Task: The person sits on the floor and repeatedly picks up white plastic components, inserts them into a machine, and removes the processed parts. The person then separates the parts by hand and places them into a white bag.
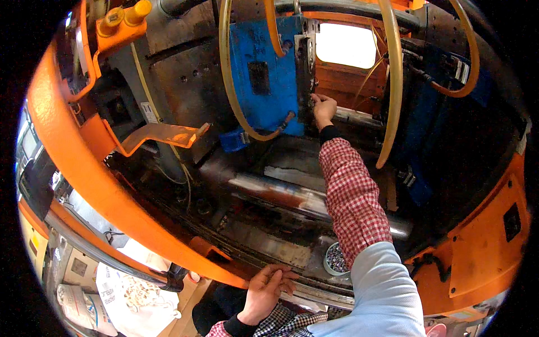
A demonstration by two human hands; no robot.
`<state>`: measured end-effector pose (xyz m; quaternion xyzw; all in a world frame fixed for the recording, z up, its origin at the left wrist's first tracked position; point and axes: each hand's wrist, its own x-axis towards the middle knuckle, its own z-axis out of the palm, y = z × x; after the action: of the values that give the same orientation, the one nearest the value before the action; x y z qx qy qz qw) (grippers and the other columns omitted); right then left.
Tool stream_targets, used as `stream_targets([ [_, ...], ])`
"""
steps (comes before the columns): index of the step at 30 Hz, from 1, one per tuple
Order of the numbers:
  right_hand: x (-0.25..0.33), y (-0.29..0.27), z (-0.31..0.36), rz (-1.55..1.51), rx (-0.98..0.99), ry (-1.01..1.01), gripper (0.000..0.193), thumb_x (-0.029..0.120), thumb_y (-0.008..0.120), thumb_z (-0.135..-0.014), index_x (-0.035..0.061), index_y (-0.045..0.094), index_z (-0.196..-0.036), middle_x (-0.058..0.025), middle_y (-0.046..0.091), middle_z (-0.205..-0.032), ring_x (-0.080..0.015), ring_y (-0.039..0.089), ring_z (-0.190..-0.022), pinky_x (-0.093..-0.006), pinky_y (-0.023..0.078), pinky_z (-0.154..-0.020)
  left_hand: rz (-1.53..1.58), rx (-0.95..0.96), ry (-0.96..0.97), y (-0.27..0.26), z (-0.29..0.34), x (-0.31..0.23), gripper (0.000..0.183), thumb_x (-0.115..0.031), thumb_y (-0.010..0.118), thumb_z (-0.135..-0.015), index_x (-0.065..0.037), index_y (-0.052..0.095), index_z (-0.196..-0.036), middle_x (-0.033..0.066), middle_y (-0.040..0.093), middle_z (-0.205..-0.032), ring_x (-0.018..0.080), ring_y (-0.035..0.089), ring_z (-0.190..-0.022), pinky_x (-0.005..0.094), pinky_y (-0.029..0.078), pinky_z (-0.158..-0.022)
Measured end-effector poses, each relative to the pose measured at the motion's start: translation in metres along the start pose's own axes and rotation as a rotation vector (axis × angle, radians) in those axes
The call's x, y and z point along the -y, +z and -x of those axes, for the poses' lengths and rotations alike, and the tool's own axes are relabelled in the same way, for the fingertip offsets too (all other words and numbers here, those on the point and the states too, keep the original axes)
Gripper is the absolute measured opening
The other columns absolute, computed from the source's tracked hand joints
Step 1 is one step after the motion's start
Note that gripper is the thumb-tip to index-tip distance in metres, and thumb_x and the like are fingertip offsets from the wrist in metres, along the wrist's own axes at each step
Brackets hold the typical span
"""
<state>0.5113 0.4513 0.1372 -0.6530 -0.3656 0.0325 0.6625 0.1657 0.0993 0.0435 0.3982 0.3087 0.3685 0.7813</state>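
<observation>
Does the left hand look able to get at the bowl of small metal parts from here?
Probably yes: the left hand is to the left of the bowl, with nothing tall visible between them. The right sleeve covers only the bowl's right edge in this view.

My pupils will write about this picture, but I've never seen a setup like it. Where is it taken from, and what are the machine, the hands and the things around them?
There is one picture, from a fisheye camera on a person's head looking down, so straight edges bend. The orange frame belongs to a large machine, perhaps a moulding machine. Inside is a blue block with yellowish hoses. The bare right hand reaches in, fingertips at the metal beside that block; the left hand is at the near edge. Whether either holds something small is unclear. By the right sleeve sits a bowl of small metal parts. A white bag lies outside, lower left.
</observation>
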Motion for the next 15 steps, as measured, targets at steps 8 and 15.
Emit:
stream_targets([
  [8,0.000,-0.004,-0.007,0.113,-0.067,-0.117,0.024,0.020,0.070,-0.079,-0.0024,0.070,-0.089,-0.0152,0.068,-0.085,-0.0242,0.064,-0.072,-0.0371,0.049,-0.068,-0.013,-0.017,-0.022,0.005,-0.001,-0.004,0.024,-0.010,0.037,-0.098,0.007,0.045,-0.112,0.0204,0.059,-0.102,0.0203,0.058,-0.077,0.0301,0.048,-0.067],
  [15,-0.006,0.009,-0.006,0.151,-0.145,-0.105,0.024,0.020,0.071,-0.078,-0.0012,0.070,-0.088,-0.0169,0.068,-0.084,-0.0269,0.065,-0.073,-0.0399,0.049,-0.071,0.010,-0.013,0.012,-0.007,0.002,0.004,0.025,-0.013,0.039,-0.098,0.007,0.045,-0.112,0.0202,0.060,-0.101,0.0201,0.058,-0.075,0.0297,0.048,-0.067],
])
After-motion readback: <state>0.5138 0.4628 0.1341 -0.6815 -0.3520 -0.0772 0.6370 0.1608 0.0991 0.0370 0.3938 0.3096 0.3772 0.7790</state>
